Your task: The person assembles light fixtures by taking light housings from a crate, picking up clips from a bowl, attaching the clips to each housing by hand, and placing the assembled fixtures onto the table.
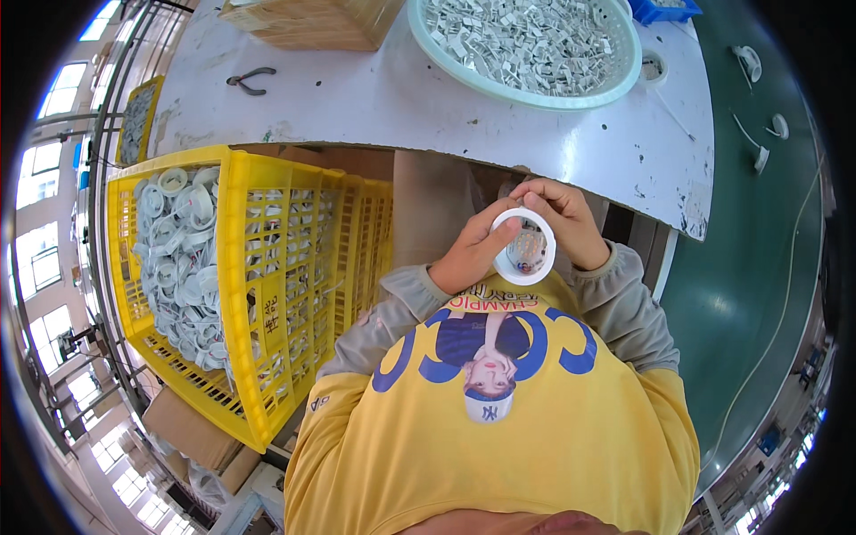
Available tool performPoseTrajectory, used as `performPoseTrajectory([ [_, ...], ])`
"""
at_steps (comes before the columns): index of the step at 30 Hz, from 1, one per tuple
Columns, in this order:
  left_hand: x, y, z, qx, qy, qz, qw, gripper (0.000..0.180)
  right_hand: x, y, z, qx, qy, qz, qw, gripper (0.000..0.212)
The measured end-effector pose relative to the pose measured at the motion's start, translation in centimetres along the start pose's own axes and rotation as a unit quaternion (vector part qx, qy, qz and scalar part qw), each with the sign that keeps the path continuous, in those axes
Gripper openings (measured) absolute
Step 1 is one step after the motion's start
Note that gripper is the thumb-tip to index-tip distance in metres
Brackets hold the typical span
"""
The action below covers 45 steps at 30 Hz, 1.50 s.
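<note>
In front of my chest I hold a round white lamp housing (549,251) with its open side toward me. Inside its rim a disc with small parts shows. My left hand (471,251) is closed on the housing's left side, the thumb over the rim. At the far right of the rim, the fingers of my right hand (571,218) are bent together against the housing. Whether they also pinch something small, such as a wire, I cannot make out.
Beyond my hands stands a white table (357,102). On it are a pale green basin (535,102) of small metal pieces, pliers (252,82), a cardboard box (312,25), a blue bin (664,12) and another white housing (655,68) with a wire. A yellow crate (230,241) of white housings stands left.
</note>
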<state>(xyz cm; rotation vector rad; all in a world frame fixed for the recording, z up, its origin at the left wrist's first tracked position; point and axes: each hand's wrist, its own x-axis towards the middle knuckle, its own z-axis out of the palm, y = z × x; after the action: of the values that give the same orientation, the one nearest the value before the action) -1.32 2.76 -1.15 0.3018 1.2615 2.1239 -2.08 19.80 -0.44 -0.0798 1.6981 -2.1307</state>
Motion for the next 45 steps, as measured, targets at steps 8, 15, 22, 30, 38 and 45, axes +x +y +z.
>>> performPoseTrajectory([
  [8,0.5,-0.3,0.6,0.099,0.028,-0.008,0.995,0.021,-1.6,1.9,-0.6,-0.06,0.135,-0.06,0.987,0.012],
  [15,0.2,-0.3,0.8,0.149,0.055,-0.009,0.987,0.015,-3.1,0.7,-0.4,-0.027,0.067,-0.068,0.995,0.014],
  [22,0.0,-0.3,0.9,0.21,0.074,0.004,0.975,0.017,-3.5,0.5,-1.2,-0.134,0.077,-0.081,0.985,0.016],
  [30,0.2,-0.2,1.0,0.136,0.08,-0.019,0.987,0.019,-3.5,0.4,-1.4,-0.128,0.045,-0.05,0.989,0.013],
  [38,0.3,-0.1,0.9,0.182,0.045,-0.011,0.982,0.018,-3.5,0.2,-1.7,-0.082,0.028,-0.03,0.996,0.012],
  [45,0.3,0.1,0.8,0.191,0.033,-0.015,0.981,0.02,-3.7,0.6,-1.7,-0.029,0.028,-0.024,0.999,0.011],
])
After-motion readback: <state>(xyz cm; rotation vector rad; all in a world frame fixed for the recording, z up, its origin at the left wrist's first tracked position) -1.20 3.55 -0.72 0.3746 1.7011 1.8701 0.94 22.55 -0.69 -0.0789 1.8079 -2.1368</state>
